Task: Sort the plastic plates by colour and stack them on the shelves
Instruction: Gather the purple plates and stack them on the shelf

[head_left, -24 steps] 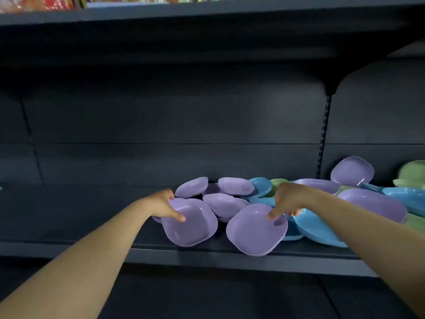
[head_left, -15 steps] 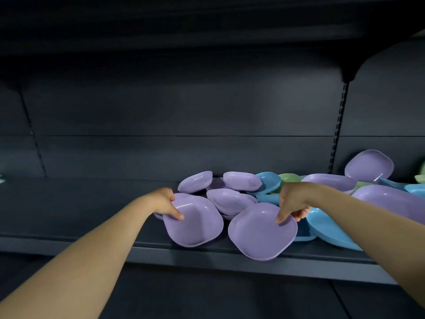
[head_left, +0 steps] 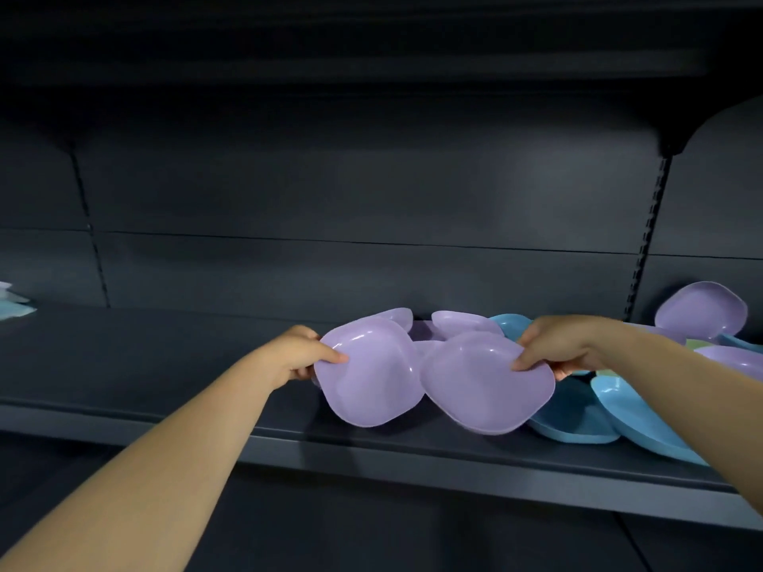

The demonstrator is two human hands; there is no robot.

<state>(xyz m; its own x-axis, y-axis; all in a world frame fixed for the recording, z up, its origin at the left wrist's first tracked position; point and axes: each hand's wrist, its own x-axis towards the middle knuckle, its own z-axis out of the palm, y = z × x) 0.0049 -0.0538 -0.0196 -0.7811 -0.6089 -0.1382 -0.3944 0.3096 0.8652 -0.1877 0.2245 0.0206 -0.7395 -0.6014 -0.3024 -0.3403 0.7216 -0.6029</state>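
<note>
Plates in lilac, blue and green are lying heaped on the right half of a dark shelf (head_left: 165,377), and two lilac ones are being held just above it, near its front edge. The left hand (head_left: 303,357) is pinching the left plate (head_left: 367,377) at its left rim, thumb on the upper face and the other fingers curled underneath. The right hand (head_left: 561,348) is pinching the right plate (head_left: 487,386) at its upper right rim in the same way, thumb on top and fingers curling below. Both plates are tilting toward the camera with their hollow sides showing, and the right one is overlapping the left one's right edge; whether they are touching cannot be told.

Behind the two held plates, more lilac plates (head_left: 466,324) are lying toward the back of the shelf, partly hidden. A blue plate (head_left: 574,423) is resting at the front edge just right of the held pair, and a second blue plate (head_left: 644,423) is slanting out beyond it under the right forearm. Another lilac plate (head_left: 702,311) is leaning against the back wall at the far right, with slivers of green (head_left: 697,344) showing below it. At the far left edge of the shelf some pale, blurred things (head_left: 14,303) are sitting; what they are cannot be told
</note>
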